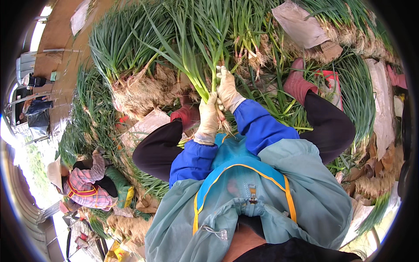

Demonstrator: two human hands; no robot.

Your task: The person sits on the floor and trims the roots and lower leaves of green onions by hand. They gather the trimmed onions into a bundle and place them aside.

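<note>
Both my hands wear pale, soiled gloves and meet in front of my chest. My left hand (208,119) is closed around the lower stalks of several green onions (203,92), whose pale bulbs and stringy roots stick out below it. Beside it on the right, my right hand (227,88) has its fingers curled around one stalk of the same plants. The long green leaves fan upward, over the pile beyond. A large heap of green onions with tangled roots (140,88) lies just past my hands, and more bunches (252,49) lie beyond them.
Rubber boots (299,78) and bent knees flank my hands. Loose leaves cover the ground between them. Sheets of sacking (296,23) lie on the piles at the upper right. A co-worker in a hat and plaid shirt (83,186) sits at the left, by a green sack (119,186).
</note>
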